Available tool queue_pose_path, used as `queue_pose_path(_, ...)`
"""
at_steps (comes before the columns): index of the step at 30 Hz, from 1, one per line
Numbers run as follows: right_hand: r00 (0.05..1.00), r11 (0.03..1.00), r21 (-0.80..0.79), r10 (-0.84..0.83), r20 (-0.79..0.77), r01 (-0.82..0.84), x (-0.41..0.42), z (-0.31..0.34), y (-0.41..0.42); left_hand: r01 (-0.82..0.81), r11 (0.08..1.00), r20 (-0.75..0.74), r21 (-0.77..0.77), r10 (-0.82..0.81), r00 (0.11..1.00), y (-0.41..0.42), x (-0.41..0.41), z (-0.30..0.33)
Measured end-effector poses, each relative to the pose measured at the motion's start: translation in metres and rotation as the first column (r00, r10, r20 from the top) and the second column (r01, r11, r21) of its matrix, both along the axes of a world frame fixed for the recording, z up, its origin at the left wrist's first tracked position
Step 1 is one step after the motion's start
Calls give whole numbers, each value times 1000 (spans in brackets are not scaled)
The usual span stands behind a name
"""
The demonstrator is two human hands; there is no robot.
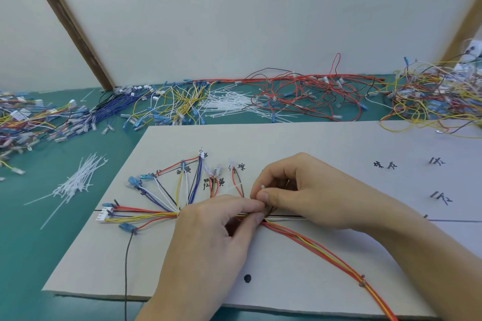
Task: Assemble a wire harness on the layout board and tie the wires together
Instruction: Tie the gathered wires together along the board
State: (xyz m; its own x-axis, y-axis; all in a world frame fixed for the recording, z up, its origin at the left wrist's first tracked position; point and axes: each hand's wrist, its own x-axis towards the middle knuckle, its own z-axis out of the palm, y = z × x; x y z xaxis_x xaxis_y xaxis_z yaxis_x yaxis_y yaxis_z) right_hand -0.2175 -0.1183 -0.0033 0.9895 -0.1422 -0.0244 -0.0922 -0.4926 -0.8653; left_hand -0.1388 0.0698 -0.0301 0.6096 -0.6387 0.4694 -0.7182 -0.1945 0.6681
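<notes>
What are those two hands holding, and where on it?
Both the left hand and right hand pinch a thin white plastic cable tie near its head, at the bundle of coloured wires.

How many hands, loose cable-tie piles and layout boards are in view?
Hands: 2, left hand pinching the wire bundle, right hand pinching a cable tie
Cable-tie piles: 2, near pile, far pile
Layout board: 1
Total: 5

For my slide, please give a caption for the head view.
Both hands, left and right, pinch a white cable tie around the wire bundle on the layout board.
</notes>
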Motion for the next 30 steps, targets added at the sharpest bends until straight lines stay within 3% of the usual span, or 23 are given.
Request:
queue_pose_path(7, 1000, 1000, -3, 27, 1, -27, 0, 1, -1, -27, 999, -225, 23, 31, 974, 0, 0, -4)
queue_pose_path(30, 997, 992, 105, -66, -27, 68, -2, 3, -3, -45, 999, -292, 14, 47, 955, 2, 0, -2)
